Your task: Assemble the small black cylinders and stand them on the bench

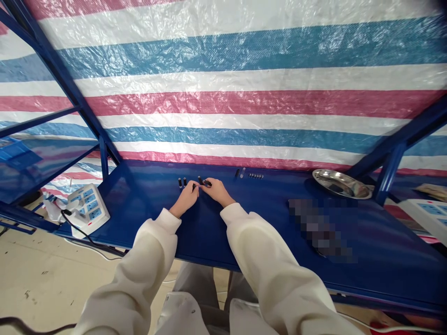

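Note:
My left hand (186, 199) is closed, pinching a small black tube (194, 187) over the blue table. Close beside it, my right hand (217, 191) is closed on another small black piece (208, 183). The fingertips of both hands nearly meet, and how the two pieces relate is too small to tell. Just beyond the fingers stands a black tube (200, 179). Two more black tubes with pale tops, one (180, 183) and its neighbour (185, 182), stand upright to the left of my hands.
Right of my hands lie a black tube (237, 173), a clear tube (242, 172) and a row of several small silver pieces (256, 176). A metal tray (363, 190) sits at the back right, near a blurred dark object (317, 230). A power strip (91, 211) occupies the left end.

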`<action>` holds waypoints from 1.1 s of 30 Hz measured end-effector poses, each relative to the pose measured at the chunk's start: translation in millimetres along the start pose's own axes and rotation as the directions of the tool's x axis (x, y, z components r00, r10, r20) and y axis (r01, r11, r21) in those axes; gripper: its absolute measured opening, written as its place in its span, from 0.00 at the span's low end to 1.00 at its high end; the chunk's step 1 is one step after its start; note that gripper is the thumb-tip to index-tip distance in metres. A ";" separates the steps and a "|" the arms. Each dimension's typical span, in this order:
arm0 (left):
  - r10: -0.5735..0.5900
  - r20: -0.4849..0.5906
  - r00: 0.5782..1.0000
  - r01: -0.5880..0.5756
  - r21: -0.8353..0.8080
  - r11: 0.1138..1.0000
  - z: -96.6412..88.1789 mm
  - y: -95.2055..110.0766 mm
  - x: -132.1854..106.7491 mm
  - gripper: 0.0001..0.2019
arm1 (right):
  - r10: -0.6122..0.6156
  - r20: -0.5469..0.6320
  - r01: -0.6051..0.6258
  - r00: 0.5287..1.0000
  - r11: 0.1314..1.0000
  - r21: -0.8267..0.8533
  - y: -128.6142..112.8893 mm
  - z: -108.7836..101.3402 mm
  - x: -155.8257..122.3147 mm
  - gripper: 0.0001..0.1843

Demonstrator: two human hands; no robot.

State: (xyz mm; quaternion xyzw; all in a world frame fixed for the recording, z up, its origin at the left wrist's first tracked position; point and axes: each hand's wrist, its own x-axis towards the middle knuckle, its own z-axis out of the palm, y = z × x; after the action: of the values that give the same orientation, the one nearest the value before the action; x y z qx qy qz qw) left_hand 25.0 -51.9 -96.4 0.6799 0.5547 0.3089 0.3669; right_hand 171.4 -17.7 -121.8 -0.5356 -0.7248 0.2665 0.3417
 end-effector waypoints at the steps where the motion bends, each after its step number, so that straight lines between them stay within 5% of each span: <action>1: -0.014 -0.016 1.000 0.013 -0.049 0.999 5.1 -1.6 5.2 0.11 | -0.009 0.009 0.009 1.000 1.000 0.000 -0.4 -1.4 -0.5 0.07; 5: -0.014 -0.062 0.998 0.006 -0.135 0.991 16.8 -8.9 17.6 0.14 | -0.041 0.049 0.042 0.998 0.999 -0.025 -2.1 -5.3 -1.3 0.06; 13: 0.056 -0.172 0.984 -0.052 0.026 0.998 16.2 -11.0 16.6 0.10 | -0.076 0.129 0.090 0.989 0.990 -0.106 -3.3 -7.3 7.4 0.04; 19: 0.065 -0.215 0.974 -0.030 0.163 0.986 16.4 -9.0 15.7 0.12 | -0.057 0.077 0.066 0.995 0.990 -0.123 5.8 0.9 21.8 0.06; 26: -0.044 -0.033 0.998 0.055 0.579 0.814 14.9 -3.3 4.1 0.14 | -0.021 0.052 0.026 0.998 0.994 -0.104 17.0 8.0 27.6 0.09; 33: -0.053 0.033 0.998 0.017 0.674 0.739 13.7 4.7 1.5 0.14 | -0.026 0.055 0.033 0.998 0.990 -0.138 17.5 9.0 27.9 0.09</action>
State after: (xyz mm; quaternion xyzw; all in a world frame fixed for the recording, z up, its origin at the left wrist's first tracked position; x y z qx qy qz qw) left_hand 39.0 -53.1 -99.9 0.7633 0.6322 0.0640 0.1162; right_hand 169.5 13.8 -134.7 -0.5400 -0.7583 0.2245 0.2880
